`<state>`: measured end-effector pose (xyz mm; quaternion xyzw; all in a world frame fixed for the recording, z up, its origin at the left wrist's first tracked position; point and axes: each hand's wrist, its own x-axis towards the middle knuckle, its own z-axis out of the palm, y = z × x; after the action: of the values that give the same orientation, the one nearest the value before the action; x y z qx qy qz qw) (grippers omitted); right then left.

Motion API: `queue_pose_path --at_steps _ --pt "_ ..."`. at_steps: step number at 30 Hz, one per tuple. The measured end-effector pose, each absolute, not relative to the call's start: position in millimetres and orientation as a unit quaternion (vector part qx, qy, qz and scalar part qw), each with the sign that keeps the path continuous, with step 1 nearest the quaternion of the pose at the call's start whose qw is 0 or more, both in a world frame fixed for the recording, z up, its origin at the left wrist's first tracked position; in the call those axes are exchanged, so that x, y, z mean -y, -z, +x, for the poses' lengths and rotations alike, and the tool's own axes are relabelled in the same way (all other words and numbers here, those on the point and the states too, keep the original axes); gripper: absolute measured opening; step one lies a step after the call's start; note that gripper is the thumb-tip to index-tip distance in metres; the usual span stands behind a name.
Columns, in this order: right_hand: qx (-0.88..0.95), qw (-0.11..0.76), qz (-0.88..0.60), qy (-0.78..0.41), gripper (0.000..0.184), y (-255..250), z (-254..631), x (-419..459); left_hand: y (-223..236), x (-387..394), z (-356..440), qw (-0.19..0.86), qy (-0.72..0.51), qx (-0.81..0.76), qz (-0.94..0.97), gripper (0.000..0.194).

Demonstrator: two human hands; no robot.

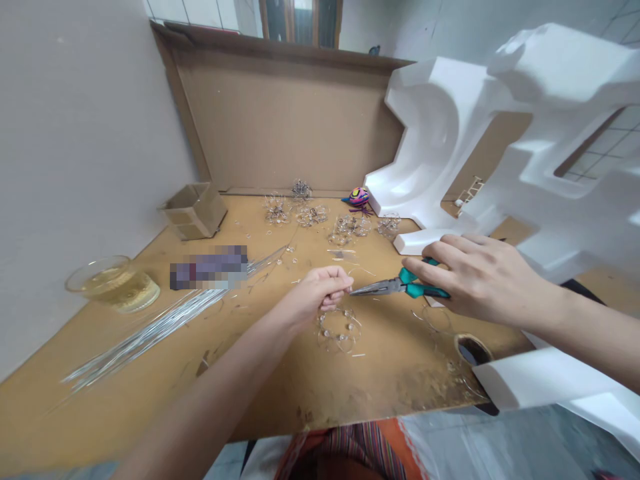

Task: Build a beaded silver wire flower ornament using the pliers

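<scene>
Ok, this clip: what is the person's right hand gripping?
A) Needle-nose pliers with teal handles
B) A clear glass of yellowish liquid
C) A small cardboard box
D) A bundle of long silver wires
A. The right hand wraps around the teal handles of the needle-nose pliers, whose tips point toward the left hand.

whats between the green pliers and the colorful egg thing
In the head view, bent-wire flower shapes sit between the pliers and the egg-shaped ornament.
</scene>
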<state>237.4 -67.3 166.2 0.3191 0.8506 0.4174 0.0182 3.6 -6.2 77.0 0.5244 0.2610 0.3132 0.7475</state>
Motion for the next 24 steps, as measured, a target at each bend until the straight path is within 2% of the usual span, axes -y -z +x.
queue_pose_path --at_steps 18,21,24 --pt "-0.861 0.010 0.304 -0.408 0.023 -174 235 72 -82 12 5 0.769 -0.286 -0.275 0.501 0.029" --pt "-0.880 0.001 0.333 -0.339 0.023 -173 233 72 -81 13 5 0.708 -0.302 -0.302 0.563 0.028" --pt "-0.885 0.026 0.409 -0.222 0.025 -171 233 71 -80 19 5 0.564 -0.344 -0.355 0.661 0.025"
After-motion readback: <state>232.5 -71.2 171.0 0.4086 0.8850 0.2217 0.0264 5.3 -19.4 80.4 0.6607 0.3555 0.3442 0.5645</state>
